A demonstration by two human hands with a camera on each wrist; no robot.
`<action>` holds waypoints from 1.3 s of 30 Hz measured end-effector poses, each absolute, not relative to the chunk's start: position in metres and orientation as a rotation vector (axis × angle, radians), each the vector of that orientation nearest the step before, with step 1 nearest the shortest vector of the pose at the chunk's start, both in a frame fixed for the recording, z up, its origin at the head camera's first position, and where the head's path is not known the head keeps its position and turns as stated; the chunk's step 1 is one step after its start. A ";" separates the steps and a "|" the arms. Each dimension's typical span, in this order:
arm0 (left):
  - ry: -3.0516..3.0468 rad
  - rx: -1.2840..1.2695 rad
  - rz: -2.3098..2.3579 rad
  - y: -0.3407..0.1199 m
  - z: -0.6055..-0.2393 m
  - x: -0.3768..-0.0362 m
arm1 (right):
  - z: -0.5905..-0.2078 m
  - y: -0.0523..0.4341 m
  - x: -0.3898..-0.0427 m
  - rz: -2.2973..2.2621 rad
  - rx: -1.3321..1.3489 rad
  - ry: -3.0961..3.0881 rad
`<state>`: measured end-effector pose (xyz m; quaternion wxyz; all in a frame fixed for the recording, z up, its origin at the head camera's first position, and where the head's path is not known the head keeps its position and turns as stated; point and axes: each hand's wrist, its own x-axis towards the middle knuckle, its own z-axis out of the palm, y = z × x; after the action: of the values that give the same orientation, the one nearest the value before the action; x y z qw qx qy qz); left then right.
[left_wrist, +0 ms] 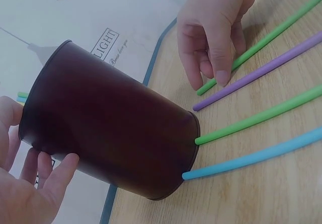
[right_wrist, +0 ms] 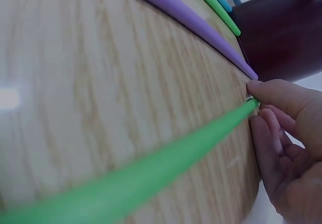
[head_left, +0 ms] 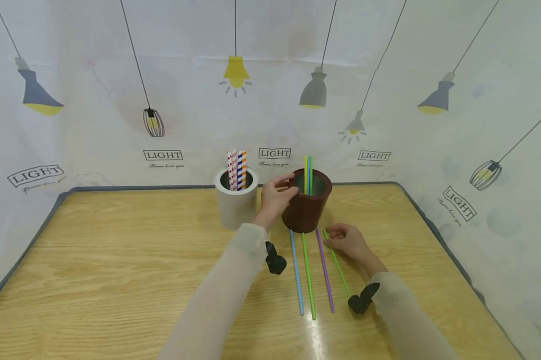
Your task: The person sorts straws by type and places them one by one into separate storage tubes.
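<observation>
A dark brown cup (head_left: 304, 210) stands upright with several plain straws (head_left: 310, 175) in it, yellow, blue and green among them. My left hand (head_left: 277, 197) holds this cup at its left side, thumb and fingers at the rim. On the table in front lie a blue straw (head_left: 297, 275), a green straw (head_left: 308, 280) and a purple straw (head_left: 325, 272). Farther right, my right hand (head_left: 349, 242) pinches the far end of another green straw (right_wrist: 166, 163) between thumb and fingers. Its length lies close along the table top.
Left of the brown cup stands a white cup (head_left: 236, 210) holding several patterned paper straws (head_left: 237, 170). The wooden table (head_left: 117, 260) meets a cloth backdrop (head_left: 185, 75) printed with lamps behind and at both sides.
</observation>
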<state>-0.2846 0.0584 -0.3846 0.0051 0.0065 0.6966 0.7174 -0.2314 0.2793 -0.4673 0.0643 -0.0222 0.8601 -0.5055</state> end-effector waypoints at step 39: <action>2.206 0.018 2.241 0.059 -0.383 -0.283 | -0.456 0.289 -0.240 -1.560 0.061 2.451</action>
<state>-0.2834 0.0586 -0.3829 -0.0014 0.0056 0.7016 0.7126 -0.2399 0.2891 -0.4560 0.1177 0.0208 0.8376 -0.5330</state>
